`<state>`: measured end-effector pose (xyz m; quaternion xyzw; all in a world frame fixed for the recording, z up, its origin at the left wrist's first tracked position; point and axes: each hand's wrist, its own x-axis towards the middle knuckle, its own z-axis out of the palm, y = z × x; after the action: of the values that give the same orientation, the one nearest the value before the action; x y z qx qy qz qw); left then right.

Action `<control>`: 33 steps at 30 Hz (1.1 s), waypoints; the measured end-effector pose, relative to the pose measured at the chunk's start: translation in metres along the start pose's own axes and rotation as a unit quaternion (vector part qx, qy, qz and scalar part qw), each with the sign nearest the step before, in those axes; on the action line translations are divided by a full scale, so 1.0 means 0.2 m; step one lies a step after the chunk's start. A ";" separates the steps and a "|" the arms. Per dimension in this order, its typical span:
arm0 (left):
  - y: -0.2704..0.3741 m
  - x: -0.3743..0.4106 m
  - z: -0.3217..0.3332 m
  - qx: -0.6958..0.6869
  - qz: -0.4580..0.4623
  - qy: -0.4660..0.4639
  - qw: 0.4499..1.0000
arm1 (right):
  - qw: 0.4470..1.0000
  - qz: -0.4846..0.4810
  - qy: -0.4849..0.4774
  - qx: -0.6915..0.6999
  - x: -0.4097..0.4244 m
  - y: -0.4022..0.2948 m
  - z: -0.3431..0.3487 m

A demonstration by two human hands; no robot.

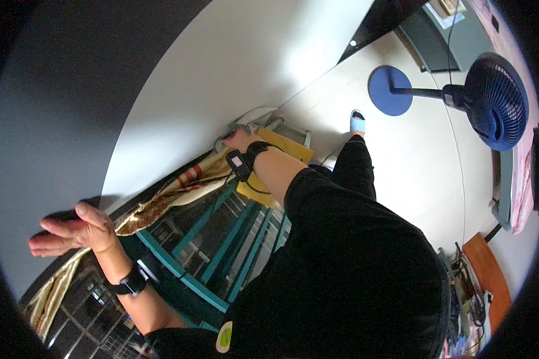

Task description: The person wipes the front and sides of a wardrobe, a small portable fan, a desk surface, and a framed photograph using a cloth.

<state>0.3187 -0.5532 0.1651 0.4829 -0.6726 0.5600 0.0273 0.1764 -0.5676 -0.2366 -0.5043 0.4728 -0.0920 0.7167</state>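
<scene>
My left hand (74,229) is raised at the left with its fingers spread, and nothing is seen in it. It is in front of a grey surface (36,157), close to a patterned brown-and-cream curtain (130,224). A black strap (132,283) with a device circles that wrist. My right hand (238,138) reaches out near the curtain's far end, by a greyish object (260,117). Blur and the angle hide its fingers and whether it grips anything. A black box (239,164) is strapped to this wrist. Between my arms are teal bars (204,231) and yellow panels (254,193).
A blue standing fan (494,103) rises from a round base (390,90) on the pale floor (413,179). A cable (458,161) crosses the floor. My foot wears a light-blue slipper (358,124). Pink bedding (521,179) lies at the right; barred glass (85,323) is at lower left.
</scene>
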 end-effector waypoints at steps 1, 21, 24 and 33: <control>-0.01 0.01 0.00 0.002 0.011 0.004 1.000 | 0.998 0.019 0.025 0.051 0.00 0.02 -0.07; 0.03 -0.03 0.00 -0.017 -0.048 0.002 0.999 | 0.544 -0.353 0.375 0.663 -0.05 -0.59 -1.55; 0.08 0.02 0.05 -0.045 -0.062 0.022 0.997 | 0.569 -0.416 0.451 0.547 -0.24 -0.89 -1.66; 0.41 0.17 -0.21 -0.138 -0.196 -0.074 0.968 | 0.689 -0.446 0.564 -0.092 -0.81 -1.22 -1.60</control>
<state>0.2234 -0.5489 0.1412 0.6367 -0.6360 0.4083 0.1532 -0.0718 -0.7880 0.0411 -0.5723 0.5134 -0.6240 0.1398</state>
